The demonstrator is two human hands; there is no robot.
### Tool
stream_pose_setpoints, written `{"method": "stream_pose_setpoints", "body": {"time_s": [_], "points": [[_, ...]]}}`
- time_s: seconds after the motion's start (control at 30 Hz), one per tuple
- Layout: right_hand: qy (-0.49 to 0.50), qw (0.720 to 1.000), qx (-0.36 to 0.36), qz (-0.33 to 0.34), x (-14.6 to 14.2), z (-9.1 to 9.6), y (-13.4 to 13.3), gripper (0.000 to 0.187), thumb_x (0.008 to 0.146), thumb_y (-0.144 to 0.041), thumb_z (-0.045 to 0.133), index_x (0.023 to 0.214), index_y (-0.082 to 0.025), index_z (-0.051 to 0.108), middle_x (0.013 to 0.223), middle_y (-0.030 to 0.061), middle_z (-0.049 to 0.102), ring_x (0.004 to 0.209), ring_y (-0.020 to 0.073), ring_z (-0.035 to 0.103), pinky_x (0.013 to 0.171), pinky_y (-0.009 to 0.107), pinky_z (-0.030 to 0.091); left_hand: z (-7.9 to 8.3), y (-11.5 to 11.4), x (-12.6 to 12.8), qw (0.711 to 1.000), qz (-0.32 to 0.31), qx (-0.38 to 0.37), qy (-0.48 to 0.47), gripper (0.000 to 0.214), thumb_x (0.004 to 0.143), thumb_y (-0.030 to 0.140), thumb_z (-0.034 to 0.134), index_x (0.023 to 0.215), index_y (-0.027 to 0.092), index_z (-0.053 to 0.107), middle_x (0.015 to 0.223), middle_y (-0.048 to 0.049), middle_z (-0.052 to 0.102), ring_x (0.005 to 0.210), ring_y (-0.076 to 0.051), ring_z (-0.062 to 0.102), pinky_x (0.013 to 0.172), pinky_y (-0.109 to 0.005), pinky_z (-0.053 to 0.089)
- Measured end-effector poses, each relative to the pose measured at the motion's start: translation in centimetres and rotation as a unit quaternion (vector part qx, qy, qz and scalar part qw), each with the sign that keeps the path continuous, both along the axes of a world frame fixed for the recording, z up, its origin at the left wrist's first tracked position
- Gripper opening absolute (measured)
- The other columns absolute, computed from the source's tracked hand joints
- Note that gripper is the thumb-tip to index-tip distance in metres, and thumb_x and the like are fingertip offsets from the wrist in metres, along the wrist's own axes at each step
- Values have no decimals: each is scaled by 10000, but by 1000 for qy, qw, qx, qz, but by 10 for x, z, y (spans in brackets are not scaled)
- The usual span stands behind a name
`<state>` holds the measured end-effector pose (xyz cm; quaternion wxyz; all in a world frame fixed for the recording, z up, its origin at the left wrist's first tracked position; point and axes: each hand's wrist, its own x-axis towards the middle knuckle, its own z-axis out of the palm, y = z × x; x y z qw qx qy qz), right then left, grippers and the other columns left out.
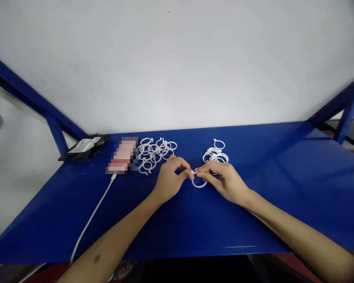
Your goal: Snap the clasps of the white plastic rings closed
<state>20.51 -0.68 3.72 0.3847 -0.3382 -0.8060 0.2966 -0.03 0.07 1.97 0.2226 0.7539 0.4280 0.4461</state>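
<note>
While in left hand (170,179) and right hand (229,182) fingertip pinches, white ring (199,186); curve nearward.

No word, brand or number can be read. A white label (85,145) sits on top of the black plastic mailer (98,147) at the far left, its faint marks too small and blurred to make out. The smartphone (123,154) just beside it is pixelated, showing only pink blocks and a red band (119,161), with any lettering illegible.
</note>
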Motion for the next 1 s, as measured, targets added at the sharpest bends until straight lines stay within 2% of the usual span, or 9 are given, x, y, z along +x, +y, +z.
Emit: {"method": "stream_pose_setpoints", "body": {"time_s": [0.1, 0.2, 0.3, 0.4, 0.53, 0.67, 0.77, 0.9, 1.0], "points": [[-28, 999, 17, 31, 1, -1, 1, 127, 993, -257, 566, 945, -206, 672, 878, 19, 714, 768, 127, 661, 704, 254, 513, -3, 1, -1, 1000, 5, 13, 24, 375, 934, 426, 622, 625, 215, 628, 654, 18, 626, 704, -155, 531, 698, -301, 437], [-50, 998, 41, 11, -2, -4, 1, 129, 1003, -247, 547, 957, -201, 658, 883, 21, 713, 771, 131, 660, 703, 260, 514, -3, 9, -7, 996, 17, 46, 78, 302, 907, 454, 654, 721, 216, 649, 668, 17, 622, 744, -174, 535, 750, -323, 445], [-83, 990, 93, -58, -1, -8, 6, 150, 1012, -240, 520, 999, -203, 665, 936, 47, 714, 859, 169, 669, 768, 307, 531, -4, 24, -18, 974, 67, 92, 193, 252, 927, 452, 627, 987, 214, 684, 801, -21, 662, 882, -229, 550, 871, -393, 438], [-111, 974, 142, -140, 10, -11, 19, 219, 1021, -252, 482, 1052, -202, 693, 1009, 86, 676, 877, 193, 660, 772, 341, 548, -9, 38, -28, 926, 169, 107, 320, 354, 960, 385, 575, 1237, 173, 635, 1005, -111, 656, 991, -302, 528, 888, -455, 420], [-152, 946, 174, -228, 28, -16, 38, 284, 1012, -276, 473, 1133, -175, 710, 995, 111, 645, 785, 201, 636, 704, 361, 549, -16, 46, -36, 888, 220, 105, 390, 292, 944, 327, 576, 1182, 196, 685, 1052, -140, 601, 988, -324, 505, 833, -464, 414], [-196, 920, 199, -274, 35, -18, 45, 303, 995, -293, 495, 1182, -175, 702, 973, 132, 657, 850, 253, 606, 750, 420, 542, -17, 46, -36, 893, 206, 117, 383, 166, 943, 292, 578, 971, 228, 729, 1004, -118, 592, 969, -304, 488, 806, -444, 394], [-194, 914, 218, -282, 31, -14, 40, 292, 990, -302, 508, 1160, -170, 707, 994, 148, 661, 936, 292, 573, 813, 467, 528, -11, 41, -31, 903, 172, 158, 360, 164, 958, 273, 572, 929, 242, 730, 965, -92, 603, 922, -269, 480, 792, -411, 383], [-134, 953, 168, -215, 17, -3, 25, 287, 997, -332, 520, 1189, -182, 673, 1050, 120, 698, 1006, 276, 606, 897, 465, 515, -1, 23, -19, 915, 100, 255, 295, 184, 979, 270, 565, 912, 281, 736, 846, -33, 609, 832, -208, 470, 784, -352, 389], [-65, 983, 67, -160, 6, 3, 13, 276, 989, -345, 546, 1208, -203, 637, 998, 71, 730, 880, 210, 672, 785, 366, 550, 3, 8, -8, 927, 49, 284, 239, 180, 968, 247, 593, 867, 297, 733, 793, -6, 606, 800, -177, 481, 775, -322, 392]]}}
